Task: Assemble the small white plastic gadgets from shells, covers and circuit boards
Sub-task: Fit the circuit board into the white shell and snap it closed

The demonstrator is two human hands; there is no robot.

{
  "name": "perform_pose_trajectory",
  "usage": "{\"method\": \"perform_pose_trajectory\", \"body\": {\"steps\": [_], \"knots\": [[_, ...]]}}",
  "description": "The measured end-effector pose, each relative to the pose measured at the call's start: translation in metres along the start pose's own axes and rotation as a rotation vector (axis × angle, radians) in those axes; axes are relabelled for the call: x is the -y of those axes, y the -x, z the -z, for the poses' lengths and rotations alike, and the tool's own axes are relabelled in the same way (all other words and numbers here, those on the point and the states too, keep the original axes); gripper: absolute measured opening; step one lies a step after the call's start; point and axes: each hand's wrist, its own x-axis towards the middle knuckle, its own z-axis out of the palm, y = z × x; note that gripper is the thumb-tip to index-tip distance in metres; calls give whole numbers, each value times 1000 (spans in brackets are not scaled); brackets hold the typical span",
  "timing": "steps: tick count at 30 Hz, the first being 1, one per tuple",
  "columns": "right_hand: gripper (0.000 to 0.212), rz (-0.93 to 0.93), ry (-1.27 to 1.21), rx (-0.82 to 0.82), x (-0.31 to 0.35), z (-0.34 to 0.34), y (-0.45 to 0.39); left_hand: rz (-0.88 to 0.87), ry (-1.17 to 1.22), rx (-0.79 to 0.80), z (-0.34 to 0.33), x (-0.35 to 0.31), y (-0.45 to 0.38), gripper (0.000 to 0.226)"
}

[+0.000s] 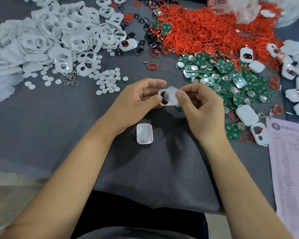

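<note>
Head view, left to right: heap of white covers [47, 40] stocked within reach. Left hand [136, 100] curled, thumb and fingers steadying the white shell [162, 98] above the mat. Right hand [199, 107] pinches a translucent cover [171, 94] over it, likely seating it. Spare shell [144, 133] lies just below. Circuit boards [231, 80] piled right, red rings [205, 30] behind them.
</note>
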Motion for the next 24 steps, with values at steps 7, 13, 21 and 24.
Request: {"method": "perform_pose_trajectory", "body": {"steps": [7,13,21,24], "knots": [[11,27,88,-29,0,2,0,-25,-61,42,1,1,0,41],[10,91,156,-88,-1,-1,3,-37,-66,52,2,1,1,40],[11,78,122,-153,0,-6,2,-32,-62,50,2,0,1,37],[11,78,111,-146,0,-6,2,-33,-65,48,1,-1,1,37]]}}
